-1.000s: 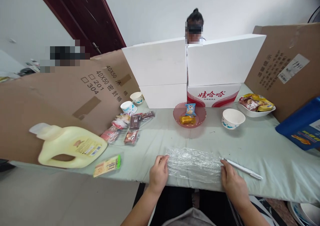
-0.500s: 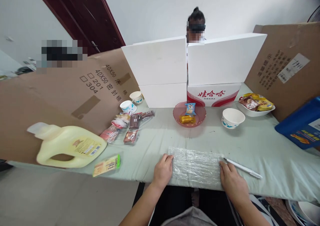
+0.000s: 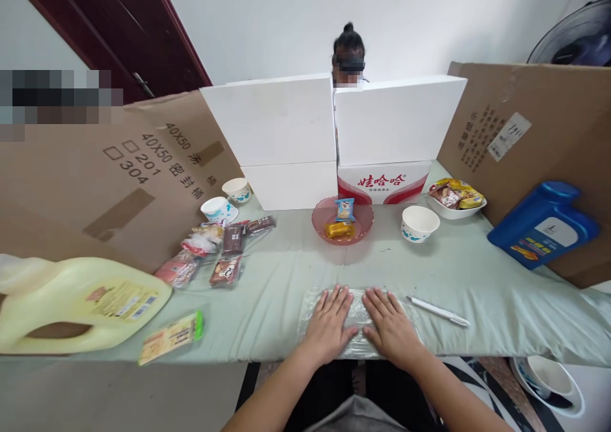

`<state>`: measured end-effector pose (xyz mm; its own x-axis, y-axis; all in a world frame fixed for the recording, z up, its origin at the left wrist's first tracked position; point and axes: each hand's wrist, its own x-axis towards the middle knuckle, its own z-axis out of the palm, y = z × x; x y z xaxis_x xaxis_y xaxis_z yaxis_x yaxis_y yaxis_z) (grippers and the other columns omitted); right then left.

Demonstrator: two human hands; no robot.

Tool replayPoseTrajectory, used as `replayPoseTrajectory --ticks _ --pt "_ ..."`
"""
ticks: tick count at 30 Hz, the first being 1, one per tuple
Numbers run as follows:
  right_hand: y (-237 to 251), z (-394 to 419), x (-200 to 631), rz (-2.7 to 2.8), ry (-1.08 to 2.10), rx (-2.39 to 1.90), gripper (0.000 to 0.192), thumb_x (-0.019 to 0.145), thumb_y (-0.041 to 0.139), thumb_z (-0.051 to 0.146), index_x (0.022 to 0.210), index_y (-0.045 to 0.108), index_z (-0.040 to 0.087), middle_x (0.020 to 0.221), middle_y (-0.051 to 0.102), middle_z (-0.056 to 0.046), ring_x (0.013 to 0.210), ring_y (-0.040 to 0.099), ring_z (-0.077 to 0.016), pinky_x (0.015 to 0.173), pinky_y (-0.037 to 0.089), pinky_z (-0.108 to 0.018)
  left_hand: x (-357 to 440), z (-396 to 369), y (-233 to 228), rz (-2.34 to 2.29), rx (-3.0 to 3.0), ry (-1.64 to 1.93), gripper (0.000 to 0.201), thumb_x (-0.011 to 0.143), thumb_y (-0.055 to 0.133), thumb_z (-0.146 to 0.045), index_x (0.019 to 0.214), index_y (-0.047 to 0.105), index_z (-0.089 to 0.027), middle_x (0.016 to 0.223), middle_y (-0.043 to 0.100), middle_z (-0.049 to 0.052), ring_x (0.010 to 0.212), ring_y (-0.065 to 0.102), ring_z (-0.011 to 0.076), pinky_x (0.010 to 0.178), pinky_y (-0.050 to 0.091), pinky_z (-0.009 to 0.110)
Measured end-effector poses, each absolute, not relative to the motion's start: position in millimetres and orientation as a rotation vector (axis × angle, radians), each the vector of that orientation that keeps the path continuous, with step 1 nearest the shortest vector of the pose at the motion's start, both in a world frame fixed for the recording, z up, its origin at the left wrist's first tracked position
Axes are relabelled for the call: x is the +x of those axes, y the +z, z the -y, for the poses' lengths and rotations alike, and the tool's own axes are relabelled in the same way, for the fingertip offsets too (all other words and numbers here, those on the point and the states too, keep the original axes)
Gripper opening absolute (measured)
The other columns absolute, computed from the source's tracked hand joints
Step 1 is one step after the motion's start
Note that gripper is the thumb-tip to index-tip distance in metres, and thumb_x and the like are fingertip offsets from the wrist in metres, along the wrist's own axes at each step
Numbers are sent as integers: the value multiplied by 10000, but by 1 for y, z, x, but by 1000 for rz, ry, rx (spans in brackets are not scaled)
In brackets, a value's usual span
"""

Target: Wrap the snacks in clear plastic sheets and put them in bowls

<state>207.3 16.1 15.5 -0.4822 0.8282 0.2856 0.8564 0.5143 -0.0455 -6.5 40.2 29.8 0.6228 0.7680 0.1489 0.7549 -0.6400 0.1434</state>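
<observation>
- The clear plastic sheet (image 3: 361, 310) lies on the green tablecloth (image 3: 267, 292) on the person's side of the pink bowl (image 3: 366, 222), close to the table's near edge.
- Left hand (image 3: 329, 325) and right hand (image 3: 392, 325) rest palm down on it, fingers somewhat spread, thumbs pointing inward with a narrow gap between; neither grips anything.
- The step looks like smoothing; strokes from the middle outward, with even, light pressure, should push creases towards the ends rather than bunch them.
- Flat fingers would suit this better than fingertips, since thin plastic probably catches and drags.
- The near edge deserves care: a pull away from the bowl could slide the sheet off the table.
- The white pen (image 3: 439, 312), nearer the person than the bowl and to its right, lies just beside the sheet, so a wide right-hand stroke might knock it.
- With the hands over see-through plastic, I cannot tell whether it is one layer or folded.
</observation>
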Motion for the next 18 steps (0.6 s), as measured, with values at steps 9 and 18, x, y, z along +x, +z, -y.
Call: replayPoseTrajectory --ticks 9,18 --pt "1 -15 245 2355 -155 -1682 653 932 383 519 1453 355 126 1501 361 -130 1408 263 -291 1114 240 -503 -58 -52 12 -1696 2614 326 721 920 406 -583 1478 304 -139 1543 264 172 1427 215 346 1117 236 546" --pt "34 31 262 2686 202 -1146 597 871 571 340 1433 390 252 1499 385 -66 1393 310 -260 1089 354 -446 -76 -4 41 -1015 2728 470 434 788 674 -392 1155 577 -183 1202 591 131 1215 492 320 1037 406 519"
